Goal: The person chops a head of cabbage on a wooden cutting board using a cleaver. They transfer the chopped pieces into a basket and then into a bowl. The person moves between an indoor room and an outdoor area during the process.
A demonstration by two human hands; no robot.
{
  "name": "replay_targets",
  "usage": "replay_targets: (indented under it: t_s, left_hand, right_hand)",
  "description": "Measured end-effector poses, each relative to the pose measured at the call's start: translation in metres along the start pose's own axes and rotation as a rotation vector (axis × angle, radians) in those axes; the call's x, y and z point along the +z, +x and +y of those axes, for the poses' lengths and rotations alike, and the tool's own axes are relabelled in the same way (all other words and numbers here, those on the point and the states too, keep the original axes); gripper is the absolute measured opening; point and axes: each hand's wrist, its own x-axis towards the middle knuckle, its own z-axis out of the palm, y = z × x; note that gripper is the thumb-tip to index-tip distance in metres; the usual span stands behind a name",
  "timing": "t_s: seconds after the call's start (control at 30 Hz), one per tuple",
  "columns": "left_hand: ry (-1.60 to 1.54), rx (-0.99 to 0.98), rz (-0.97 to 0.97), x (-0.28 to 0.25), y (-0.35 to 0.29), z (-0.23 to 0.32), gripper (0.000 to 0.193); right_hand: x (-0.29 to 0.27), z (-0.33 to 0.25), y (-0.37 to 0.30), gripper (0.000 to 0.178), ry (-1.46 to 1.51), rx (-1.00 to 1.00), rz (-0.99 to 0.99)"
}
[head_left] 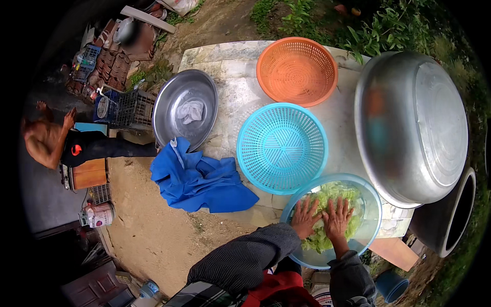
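Pale green leafy vegetables, lettuce-like (318,242), lie in a translucent light-blue basin (371,220) at the table's near edge. My left hand (305,219) rests on the leaves by the basin's left side, fingers spread. Beside it my right hand (337,220) lies flat on the leaves, its fingers also stretched out and pointing away from me. Neither hand grips anything. Just beyond the basin stands a turquoise slotted plastic basket (283,148) with nothing in it. Any water under the leaves is hard to make out.
Farther back sits an orange basket (296,71). A large metal basin (409,128) stands upside down at right. To the left are a steel basin (169,110) holding a whitish cloth or bag (190,111) and a blue cloth (202,179). Another person (89,143) stands far left.
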Motion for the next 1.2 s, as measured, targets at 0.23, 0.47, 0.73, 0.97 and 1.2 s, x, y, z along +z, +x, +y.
replay_targets:
  t_s: [0.23,0.47,0.73,0.97,1.2]
  left_hand:
    - [0.089,0.098,-0.113,-0.072,-0.009,0.052,0.036]
    - [-0.178,0.252,0.516,-0.170,-0.006,0.003,0.010]
    - [-0.249,-0.756,0.880,-0.279,0.062,-0.225,0.038]
    - [-1.236,-0.694,0.538,-0.280,0.132,-0.278,0.032]
    - [-1.420,-0.297,0.823,-0.345,0.082,-0.239,0.017]
  right_hand:
    - [-0.074,0.005,-0.017,0.042,0.593,0.013,-0.178]
    - [-0.093,0.010,-0.028,0.012,0.306,0.235,0.177]
    - [-0.076,-0.029,-0.078,0.017,0.668,0.405,-0.052]
    - [-0.053,-0.063,-0.122,0.015,0.846,0.540,-0.100]
    - [-0.067,-0.088,-0.137,0.017,1.004,0.530,-0.109]
